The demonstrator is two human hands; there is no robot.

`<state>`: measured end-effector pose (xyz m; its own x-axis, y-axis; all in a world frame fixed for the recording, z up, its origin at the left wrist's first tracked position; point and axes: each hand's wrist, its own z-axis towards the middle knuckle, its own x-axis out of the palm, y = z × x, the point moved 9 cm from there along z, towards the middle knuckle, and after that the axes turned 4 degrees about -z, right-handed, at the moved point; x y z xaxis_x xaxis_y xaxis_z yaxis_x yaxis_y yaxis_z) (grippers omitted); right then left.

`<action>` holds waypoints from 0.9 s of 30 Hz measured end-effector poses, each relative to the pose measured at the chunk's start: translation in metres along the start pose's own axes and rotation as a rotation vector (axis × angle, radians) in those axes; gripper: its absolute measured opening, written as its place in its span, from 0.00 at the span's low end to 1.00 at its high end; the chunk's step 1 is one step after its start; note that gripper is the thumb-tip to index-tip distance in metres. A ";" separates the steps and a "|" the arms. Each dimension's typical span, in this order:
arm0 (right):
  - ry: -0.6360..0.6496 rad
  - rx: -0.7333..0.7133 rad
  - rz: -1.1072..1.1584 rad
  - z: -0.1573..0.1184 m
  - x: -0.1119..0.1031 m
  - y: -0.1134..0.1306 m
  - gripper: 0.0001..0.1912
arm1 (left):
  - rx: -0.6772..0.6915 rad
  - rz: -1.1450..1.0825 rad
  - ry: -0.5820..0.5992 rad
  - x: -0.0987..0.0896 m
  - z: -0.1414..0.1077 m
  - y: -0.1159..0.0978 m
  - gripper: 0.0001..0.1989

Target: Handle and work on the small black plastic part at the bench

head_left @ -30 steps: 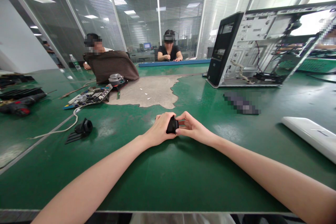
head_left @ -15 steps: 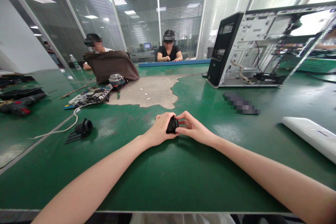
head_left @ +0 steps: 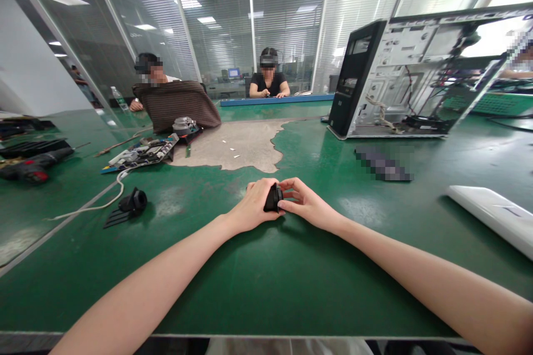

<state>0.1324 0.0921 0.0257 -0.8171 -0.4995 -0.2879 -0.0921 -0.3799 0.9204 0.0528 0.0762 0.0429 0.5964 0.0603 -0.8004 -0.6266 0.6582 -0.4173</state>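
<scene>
A small black part with a round, stepped, lens-like end [head_left: 273, 199] is held between my hands, low over the green table. My left hand [head_left: 254, 205] wraps round its body from the left and hides much of it. From the right, the fingertips and thumb of my right hand [head_left: 302, 202] grip the round end. To the left on the table lies another black part with a round ringed end and flat slats [head_left: 131, 203], apart from both hands.
An open computer case [head_left: 391, 83] stands at the back right. A white box-shaped object [head_left: 495, 216] lies right, near a blurred dark object [head_left: 383, 164]. At left are a circuit board [head_left: 144, 154], a white cable [head_left: 95, 208] and a power drill [head_left: 37, 166]. Two people sit across the table.
My hands stay in nearly the same place. The right fingers have shifted very slightly on the round end of the black part.
</scene>
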 end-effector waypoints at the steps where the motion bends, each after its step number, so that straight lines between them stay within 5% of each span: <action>1: 0.008 0.006 0.002 0.000 0.000 -0.001 0.14 | 0.001 -0.001 0.001 0.000 0.000 0.000 0.26; 8: 0.122 -0.012 0.147 -0.001 0.009 -0.002 0.19 | 0.002 -0.009 0.005 0.001 0.000 0.002 0.27; 21: 0.011 -0.004 0.014 0.001 0.000 -0.004 0.16 | 0.015 -0.003 -0.004 0.000 0.000 0.000 0.26; 27: 0.115 -0.018 0.120 0.000 0.008 -0.003 0.17 | 0.015 -0.008 0.007 0.000 -0.001 0.001 0.27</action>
<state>0.1261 0.0892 0.0202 -0.7512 -0.6275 -0.2050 0.0137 -0.3254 0.9455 0.0521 0.0757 0.0417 0.5982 0.0495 -0.7998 -0.6139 0.6699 -0.4176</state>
